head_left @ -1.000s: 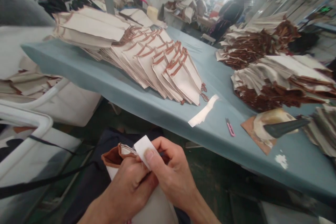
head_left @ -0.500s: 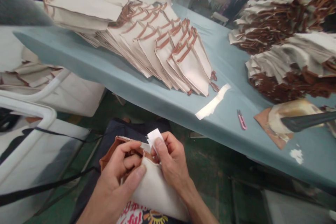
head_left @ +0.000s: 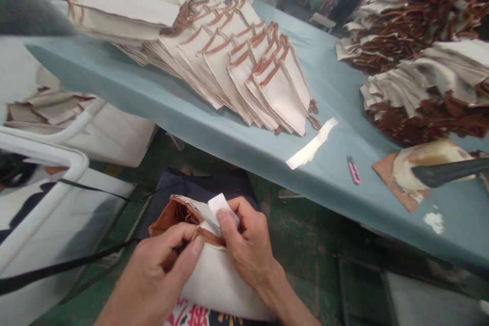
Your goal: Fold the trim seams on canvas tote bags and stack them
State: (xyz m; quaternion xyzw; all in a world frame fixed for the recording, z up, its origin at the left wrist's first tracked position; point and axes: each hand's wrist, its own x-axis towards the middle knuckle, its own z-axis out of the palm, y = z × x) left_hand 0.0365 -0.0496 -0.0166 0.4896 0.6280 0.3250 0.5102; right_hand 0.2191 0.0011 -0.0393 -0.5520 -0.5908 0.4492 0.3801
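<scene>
A cream fabric pouch (head_left: 225, 280) with brown edging lies on my lap, its mouth spread and brown cord showing inside. My left hand (head_left: 164, 260) is closed, thumb and forefinger pinching the brown trim at the pouch's near rim. Held between the thumb and fingers of my right hand (head_left: 246, 237) is a small white label (head_left: 218, 204), just above the opening. The right hand's lower side rests against the pouch. Whether the label touches the fabric I cannot tell.
Rows of cream pouches (head_left: 282, 91) overlap on the blue-covered table (head_left: 191, 130). Nearby lie a white paper strip (head_left: 311, 145), pink thread snips (head_left: 353, 170) and a pot with a black handle (head_left: 431, 163) on a brown square. Brown-edged fabric piles (head_left: 420, 91) stand right; white bins (head_left: 110, 132) stand left.
My left hand has shifted down and left along the rim, uncovering the brown cord inside the pouch. The label in my right hand has moved slightly left and down.
</scene>
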